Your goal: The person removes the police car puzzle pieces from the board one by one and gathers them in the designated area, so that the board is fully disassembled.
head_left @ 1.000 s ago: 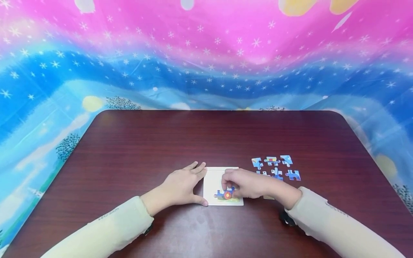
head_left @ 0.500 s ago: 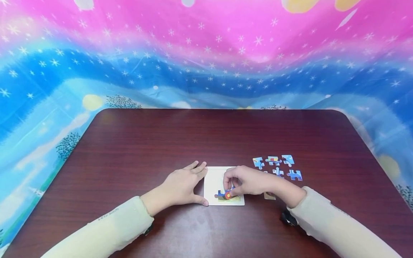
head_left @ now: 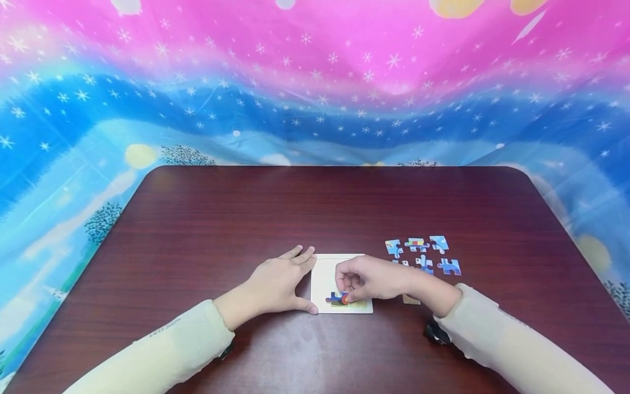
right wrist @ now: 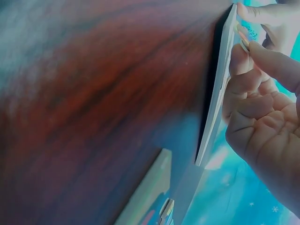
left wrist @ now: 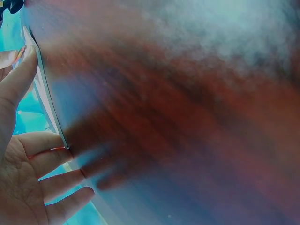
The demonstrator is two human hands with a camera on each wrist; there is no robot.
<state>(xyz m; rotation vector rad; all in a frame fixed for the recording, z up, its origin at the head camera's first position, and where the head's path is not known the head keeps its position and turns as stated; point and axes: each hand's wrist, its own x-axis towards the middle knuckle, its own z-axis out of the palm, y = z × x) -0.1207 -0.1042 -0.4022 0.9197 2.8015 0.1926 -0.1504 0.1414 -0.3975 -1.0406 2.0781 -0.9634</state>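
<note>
My left hand point(head_left: 278, 282) lies with spread, straight fingers along the left edge of a white puzzle board point(head_left: 322, 273). In the left wrist view, its thumb and fingertips touch the board's edge. Over the board's lower part, my right hand point(head_left: 371, 279) pinches a puzzle piece point(head_left: 344, 298), blue with a red round mark, between thumb and bent fingers. From the right wrist view the piece point(right wrist: 244, 42) appears edge-on and tilted at the fingertips. A yellow-green patch point(head_left: 359, 304) shows on the board beneath; the right hand hides part of that area.
Several loose blue puzzle pieces point(head_left: 417, 244) lie in rows to the right of the board, some partly covered by the right wrist. One pale piece point(head_left: 410, 300) sits below that wrist. The dark wooden table point(head_left: 315, 208) meets a pink-and-blue printed cloth point(head_left: 315, 98) at its back.
My right hand has shifted slightly left with the piece, which has tilted and turned and now sits a little further left over the board. The left hand has stayed in place.
</note>
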